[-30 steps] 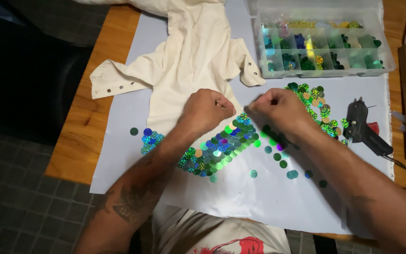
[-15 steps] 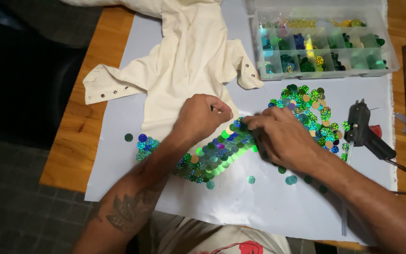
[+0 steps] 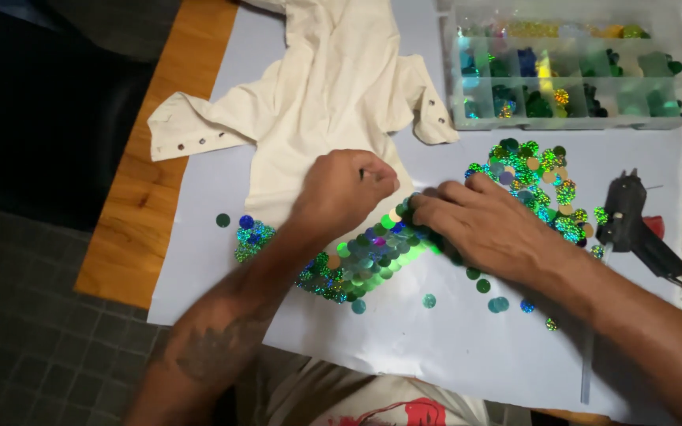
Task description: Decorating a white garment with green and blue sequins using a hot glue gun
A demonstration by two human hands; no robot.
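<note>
the left hand (image 3: pixel 345 193) is seen curled into a loose fist, its fingers (image 3: pixel 380 175) pressed together and folded under; whether anything is pinched inside them cannot be told. it rests on the lower edge of the cream cloth garment (image 3: pixel 333 95), which is spread flat on the white paper sheet (image 3: pixel 436 331) covering the wooden bench (image 3: pixel 132 229).

the right hand (image 3: pixel 487 225) is laid flat, palm down, its fingers (image 3: pixel 428 207) held close together and pressed onto the upper end of the sequin patch (image 3: pixel 365 260). this patch, a band of overlapping green, blue and gold shiny discs, is found directly under the right fingertips and just below the left knuckles, running down toward the left forearm.

beyond the right fingers, an arc of loose sequins (image 3: pixel 538 181) is seen curving around the back of the hand. a few single discs (image 3: pixel 499 304) lie scattered below the right wrist, and a small cluster (image 3: pixel 248 234) sits well apart to the outer side of the left forearm.

a black glue gun (image 3: pixel 633 221) lies past the right wrist, near the paper's edge. a clear compartment box (image 3: pixel 570 71) of sorted sequins stands well above the right fingers.
</note>
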